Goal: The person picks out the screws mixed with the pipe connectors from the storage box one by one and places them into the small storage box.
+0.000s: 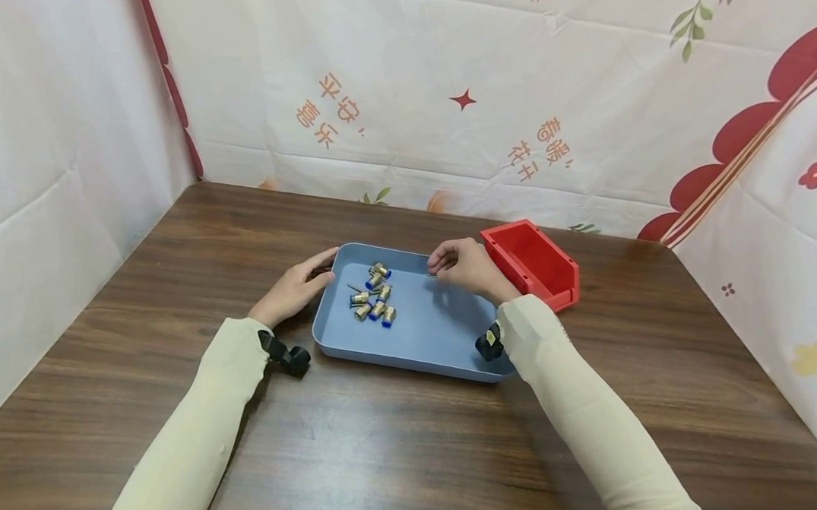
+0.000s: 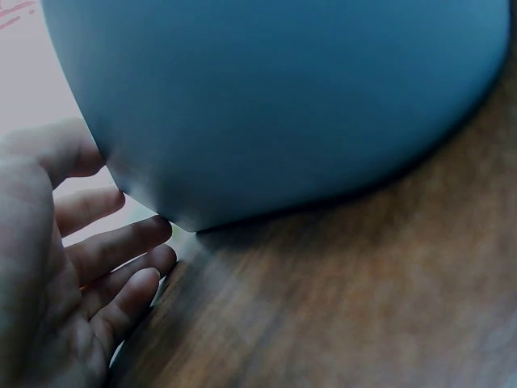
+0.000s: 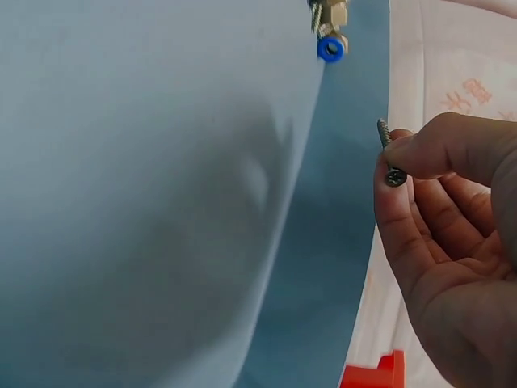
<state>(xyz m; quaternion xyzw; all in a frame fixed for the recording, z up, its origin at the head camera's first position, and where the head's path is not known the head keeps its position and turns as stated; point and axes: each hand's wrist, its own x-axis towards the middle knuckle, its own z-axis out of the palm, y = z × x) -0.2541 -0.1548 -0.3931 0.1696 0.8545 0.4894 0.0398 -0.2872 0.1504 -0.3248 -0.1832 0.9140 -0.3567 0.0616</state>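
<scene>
My right hand (image 1: pixel 468 265) is over the right half of a blue-grey tray (image 1: pixel 438 355). Between its thumb and index finger it pinches a screw (image 3: pixel 393 166), whose cross-slotted head and threaded shank show in the right wrist view. At the tray's left end, my left hand (image 1: pixel 296 287) rests against the outer wall, fingers fairly straight and spread; in the left wrist view its fingertips (image 2: pixel 157 233) are right at the wall. Several brass pneumatic fittings with blue collars (image 1: pixel 377 310) lie in the tray's left half, with some screws (image 1: pixel 356 288) among them.
A red open-topped bin (image 1: pixel 562 298) stands just right of the tray, partly behind my right wrist. The brown wooden table (image 1: pixel 345 450) extends around both containers. A white printed cloth (image 1: pixel 416 80) hangs along the table's back edge and sides.
</scene>
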